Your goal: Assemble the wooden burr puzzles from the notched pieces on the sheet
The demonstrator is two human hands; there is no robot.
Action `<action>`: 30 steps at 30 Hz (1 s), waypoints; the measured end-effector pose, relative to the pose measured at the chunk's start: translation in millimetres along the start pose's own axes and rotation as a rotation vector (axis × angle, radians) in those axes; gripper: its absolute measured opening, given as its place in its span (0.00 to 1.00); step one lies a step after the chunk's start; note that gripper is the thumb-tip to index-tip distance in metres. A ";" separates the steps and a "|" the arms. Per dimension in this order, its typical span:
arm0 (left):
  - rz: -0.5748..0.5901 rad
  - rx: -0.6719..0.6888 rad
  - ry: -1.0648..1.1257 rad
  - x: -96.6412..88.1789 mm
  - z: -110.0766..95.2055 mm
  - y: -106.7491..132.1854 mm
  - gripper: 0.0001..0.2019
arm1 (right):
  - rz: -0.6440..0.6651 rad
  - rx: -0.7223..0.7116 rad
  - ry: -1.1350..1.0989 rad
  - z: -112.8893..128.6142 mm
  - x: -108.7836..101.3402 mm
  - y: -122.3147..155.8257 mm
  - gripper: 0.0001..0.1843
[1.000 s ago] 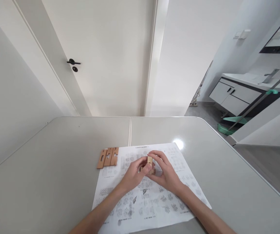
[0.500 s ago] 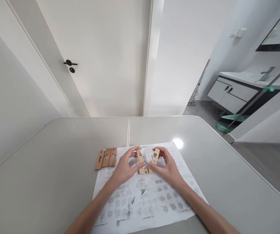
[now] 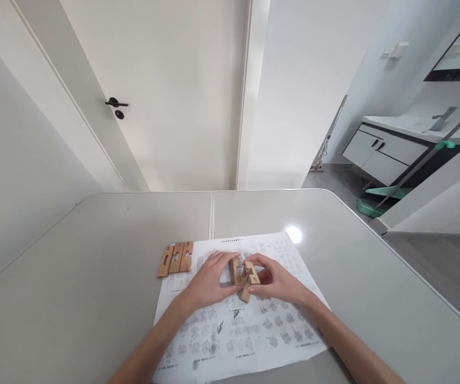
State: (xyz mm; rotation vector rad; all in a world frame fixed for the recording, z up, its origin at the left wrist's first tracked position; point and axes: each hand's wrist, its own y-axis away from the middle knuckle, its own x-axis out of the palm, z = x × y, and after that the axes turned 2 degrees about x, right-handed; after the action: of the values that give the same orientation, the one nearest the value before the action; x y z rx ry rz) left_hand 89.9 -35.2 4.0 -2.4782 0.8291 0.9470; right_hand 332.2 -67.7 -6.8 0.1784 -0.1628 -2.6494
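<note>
My left hand [image 3: 208, 280] is closed on a notched wooden puzzle block [image 3: 235, 272], held upright between thumb and fingers. Pinched in my right hand [image 3: 277, 278] is a second notched block [image 3: 252, 273], with a small mark on its end. A third wooden block [image 3: 245, 294] sits slanted just under the second one and seems to touch it; whether my right fingers grip it too, I cannot tell. Both hands are close together above a printed paper sheet [image 3: 245, 365] covered in small grey diagrams.
Three flat wooden pieces numbered 2, 1 and 3 [image 3: 176, 258] lie side by side at the paper's upper left edge. The grey table [image 3: 94, 277] ends before a white door [image 3: 182, 96]. Right of it are a sink cabinet [image 3: 385, 152] and a green dustpan [image 3: 369, 208].
Both hands have come closer together and lower. The blocks in them have turned and now nearly meet. The third block, which lay across below them, now points down at a slant.
</note>
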 end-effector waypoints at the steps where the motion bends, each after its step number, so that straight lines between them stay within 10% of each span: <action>1: 0.015 0.008 0.010 -0.7 -0.7 -0.1 0.34 | -0.009 -0.022 0.012 0.2 1.6 -0.2 0.28; 12: 0.075 0.025 -0.003 -1.6 4.6 1.4 0.39 | -0.263 -0.145 0.242 -4.7 -11.1 -3.6 0.27; 30: -0.018 0.009 0.007 12.4 3.4 -1.6 0.36 | -0.178 -0.160 0.541 -12.2 -17.3 -0.8 0.30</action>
State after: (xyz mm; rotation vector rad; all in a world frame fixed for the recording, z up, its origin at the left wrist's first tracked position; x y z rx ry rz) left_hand 96.7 -37.2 -6.8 -2.4787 0.8097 0.9271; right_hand 349.0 -60.0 -17.3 0.8744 0.2531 -2.6607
